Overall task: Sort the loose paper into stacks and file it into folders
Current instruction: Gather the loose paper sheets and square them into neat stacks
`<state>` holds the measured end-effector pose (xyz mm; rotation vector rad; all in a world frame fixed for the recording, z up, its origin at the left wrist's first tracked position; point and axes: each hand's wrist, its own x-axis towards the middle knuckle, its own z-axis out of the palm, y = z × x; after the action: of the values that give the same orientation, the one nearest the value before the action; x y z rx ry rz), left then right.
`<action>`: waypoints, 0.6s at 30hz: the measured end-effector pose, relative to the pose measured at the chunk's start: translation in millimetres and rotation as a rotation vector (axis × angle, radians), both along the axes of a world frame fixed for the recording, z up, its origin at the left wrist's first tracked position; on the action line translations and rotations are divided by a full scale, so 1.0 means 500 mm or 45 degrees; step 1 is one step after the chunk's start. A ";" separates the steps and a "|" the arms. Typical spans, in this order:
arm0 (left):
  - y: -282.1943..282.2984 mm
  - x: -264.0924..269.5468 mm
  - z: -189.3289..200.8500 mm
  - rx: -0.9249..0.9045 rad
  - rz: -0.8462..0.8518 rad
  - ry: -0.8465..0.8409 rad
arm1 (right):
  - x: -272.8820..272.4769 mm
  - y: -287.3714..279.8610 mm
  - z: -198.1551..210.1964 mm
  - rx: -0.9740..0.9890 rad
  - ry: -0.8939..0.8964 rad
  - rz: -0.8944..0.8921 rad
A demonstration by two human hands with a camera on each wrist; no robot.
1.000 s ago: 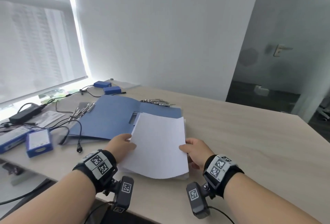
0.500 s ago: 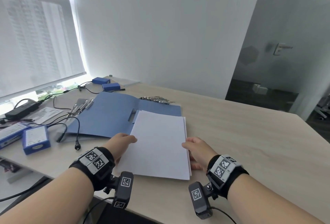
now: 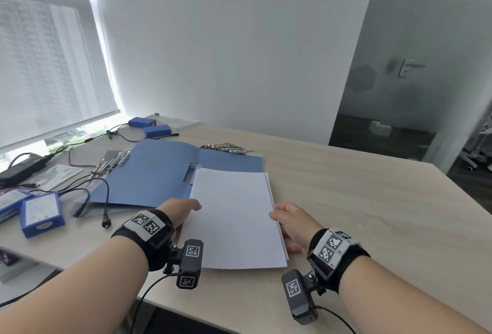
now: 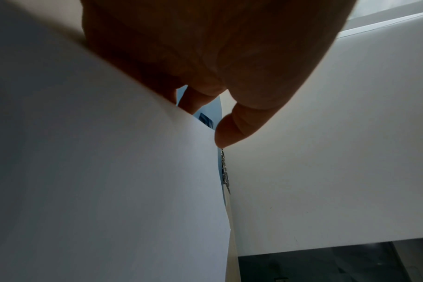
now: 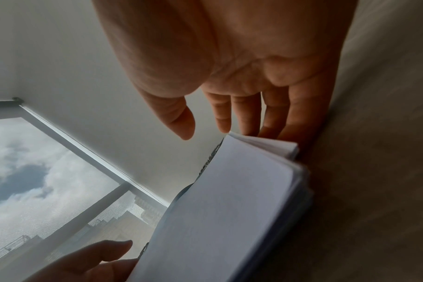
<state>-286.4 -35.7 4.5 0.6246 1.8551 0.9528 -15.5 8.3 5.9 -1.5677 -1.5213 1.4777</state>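
Note:
A stack of white paper (image 3: pixel 234 216) lies flat on the wooden table (image 3: pixel 359 214), its far end overlapping an open blue folder (image 3: pixel 154 171). My left hand (image 3: pixel 183 210) is at the stack's left edge; its thumb (image 4: pixel 227 133) reaches over the top sheet (image 4: pixel 109 171) and its fingers are hidden behind the paper edge. My right hand (image 3: pixel 290 220) is against the stack's right edge. In the right wrist view its fingers (image 5: pixel 285 118) lie straight along the sheets (image 5: pixel 225 209) and its thumb stands apart above them.
Metal binder clips lie beyond the folder (image 3: pixel 226 147) and at its left (image 3: pixel 111 163). Blue boxes (image 3: pixel 42 214), battery packs (image 3: pixel 149 126), cables (image 3: pixel 103 200) and a black adapter (image 3: pixel 21 166) crowd the table's left side. The table's near edge runs just under my wrists.
The paper's raised, curled left side has come down, so the stack now lies flat. Both hands have stayed at its sides.

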 end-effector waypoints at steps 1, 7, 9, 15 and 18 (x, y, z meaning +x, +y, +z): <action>0.005 -0.001 -0.003 -0.006 -0.001 0.025 | 0.000 -0.001 0.002 -0.019 0.011 -0.001; 0.010 0.016 0.010 -0.010 -0.110 0.196 | 0.000 -0.006 0.010 0.001 -0.035 0.001; 0.014 0.019 0.011 0.002 -0.140 0.224 | 0.003 -0.002 0.004 0.033 -0.048 0.013; 0.013 0.019 0.008 0.068 -0.173 0.072 | 0.004 -0.003 0.002 0.038 -0.046 0.021; 0.022 0.001 -0.031 0.064 -0.154 -0.043 | 0.009 -0.005 -0.002 0.040 -0.019 0.020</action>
<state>-285.7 -24.7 -10.8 0.7378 1.7476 0.9268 -10.8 6.0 5.1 -1.5560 -1.5607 1.4467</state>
